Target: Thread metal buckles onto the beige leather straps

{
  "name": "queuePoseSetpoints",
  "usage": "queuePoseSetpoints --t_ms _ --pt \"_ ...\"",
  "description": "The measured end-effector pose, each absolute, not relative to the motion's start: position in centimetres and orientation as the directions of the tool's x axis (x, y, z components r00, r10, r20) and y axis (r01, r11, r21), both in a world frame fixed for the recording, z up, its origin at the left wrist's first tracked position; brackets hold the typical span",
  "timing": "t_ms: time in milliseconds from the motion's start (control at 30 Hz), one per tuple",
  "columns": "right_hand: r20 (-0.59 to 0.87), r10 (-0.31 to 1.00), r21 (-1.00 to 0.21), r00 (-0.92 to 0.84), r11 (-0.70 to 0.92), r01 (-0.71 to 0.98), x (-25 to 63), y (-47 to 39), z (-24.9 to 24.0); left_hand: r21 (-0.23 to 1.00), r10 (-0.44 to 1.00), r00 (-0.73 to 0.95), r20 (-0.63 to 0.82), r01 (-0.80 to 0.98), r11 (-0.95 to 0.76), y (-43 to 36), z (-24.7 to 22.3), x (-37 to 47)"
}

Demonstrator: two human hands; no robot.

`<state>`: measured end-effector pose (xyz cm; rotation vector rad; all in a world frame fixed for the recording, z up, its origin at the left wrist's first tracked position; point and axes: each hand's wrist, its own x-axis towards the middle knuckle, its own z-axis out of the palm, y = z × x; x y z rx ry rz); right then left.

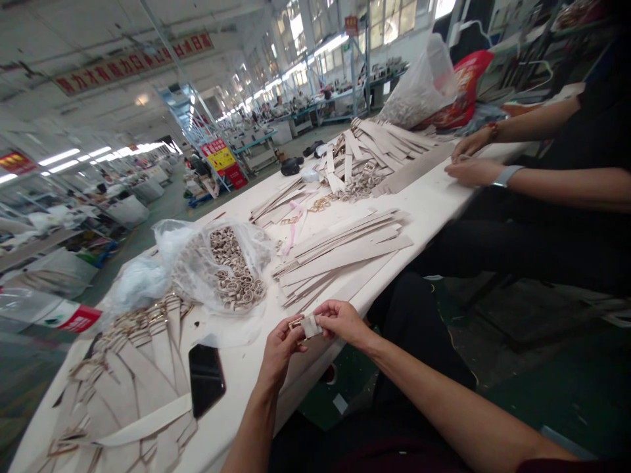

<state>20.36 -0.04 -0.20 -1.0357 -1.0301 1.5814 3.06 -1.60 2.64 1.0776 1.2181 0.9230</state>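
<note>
Near the front edge of the table, both of my hands hold a pale belt strap (311, 326) with a gold-coloured buckle (296, 323) at its left end. My left hand (282, 345) is closed, pinching the buckle end between thumb and fingers. The fingers of my right hand (340, 320) are closed on the strap just right of the buckle. Most of the strap's length is hidden from me. Just beyond my hands lies a stack of flat grey-beige straps (340, 256).
A clear plastic bag of small loops (234, 269) stands left of the straps. Buckled belts (133, 374) lie in a heap beside a black phone (206, 380). At the right, a co-worker's hands (470, 161) are over the white table (419, 203), near more straps (384, 148).
</note>
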Motion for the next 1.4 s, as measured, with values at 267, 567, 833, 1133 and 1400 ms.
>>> queuePoseSetpoints --t_ms 267,567,833,1133,1400 --pt "-0.172 0.973 -0.967 -0.156 -0.197 -0.161 19.8 -0.9 0.0 0.971 0.981 -0.005 -0.194 0.14 0.193 -1.9 2.8 4.2" --pt "-0.152 0.954 -0.955 -0.257 -0.209 -0.21 21.1 0.1 -0.1 0.969 0.957 0.155 -0.245 0.058 0.238 -1.7 2.9 4.2" --pt "-0.075 0.972 -0.984 -0.223 -0.108 -0.141 20.3 -0.5 -0.7 0.931 0.88 0.311 -0.359 0.053 0.361 -1.4 2.5 4.4" --pt "0.423 0.857 -0.77 -0.295 0.512 0.381 26.2 0.6 2.3 0.951 0.891 0.339 -0.301 0.169 0.257 -1.4 4.5 4.3" --pt "0.217 0.824 -0.672 -0.524 0.515 0.532 29.9 -1.1 4.3 0.961 0.885 0.378 -0.272 0.155 0.229 -3.2 6.0 4.6"
